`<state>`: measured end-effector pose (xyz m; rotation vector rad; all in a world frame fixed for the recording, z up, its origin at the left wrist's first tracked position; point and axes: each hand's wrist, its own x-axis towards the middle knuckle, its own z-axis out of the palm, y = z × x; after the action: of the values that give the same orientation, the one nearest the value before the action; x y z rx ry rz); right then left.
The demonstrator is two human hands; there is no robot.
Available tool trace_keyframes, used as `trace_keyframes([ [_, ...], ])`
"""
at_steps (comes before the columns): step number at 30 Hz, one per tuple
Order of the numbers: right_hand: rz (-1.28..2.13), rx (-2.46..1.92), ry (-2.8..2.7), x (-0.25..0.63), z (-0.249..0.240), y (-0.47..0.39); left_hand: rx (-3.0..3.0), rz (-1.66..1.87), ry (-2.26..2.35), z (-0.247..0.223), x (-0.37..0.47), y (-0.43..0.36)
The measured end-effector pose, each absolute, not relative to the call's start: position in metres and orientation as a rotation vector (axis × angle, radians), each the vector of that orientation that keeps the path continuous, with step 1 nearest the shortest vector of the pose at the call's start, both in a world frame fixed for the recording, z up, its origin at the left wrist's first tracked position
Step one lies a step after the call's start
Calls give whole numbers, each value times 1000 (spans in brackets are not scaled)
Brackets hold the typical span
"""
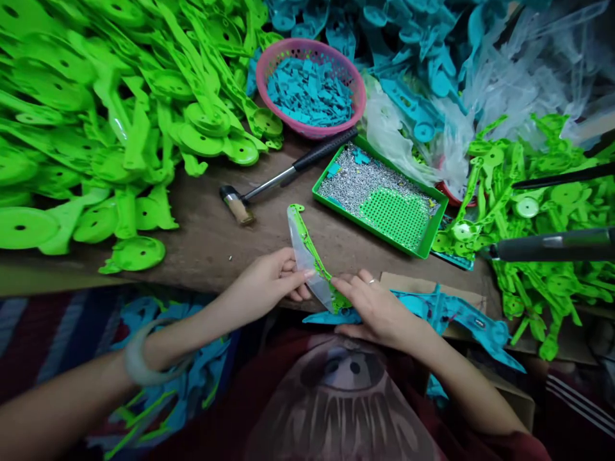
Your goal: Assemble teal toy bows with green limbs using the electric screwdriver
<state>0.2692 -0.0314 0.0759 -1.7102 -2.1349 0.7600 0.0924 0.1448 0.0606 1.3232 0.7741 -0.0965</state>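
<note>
Holding one green part (312, 246): two hands (294, 276).

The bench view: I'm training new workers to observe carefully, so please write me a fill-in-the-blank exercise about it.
1. The basket of small blue parts is ____.
2. The hammer has a ____ grip.
3. The clear piece in the left hand lies against a ____ part.
4. The ring is on the ____ hand.

Missing words: pink; black; green; right
</note>
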Motion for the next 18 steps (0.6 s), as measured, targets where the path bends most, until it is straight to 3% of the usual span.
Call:
trace_keyframes([
  [7,738,-1716,-2223,274,82,-31,1802,-396,896,66,115,207],
  [12,766,-1686,-2192,276,77,-30,1976,-344,976,68,129,230],
  [18,722,-1825,-2210,269,98,-42,2182,1,1137,79,104,189],
])
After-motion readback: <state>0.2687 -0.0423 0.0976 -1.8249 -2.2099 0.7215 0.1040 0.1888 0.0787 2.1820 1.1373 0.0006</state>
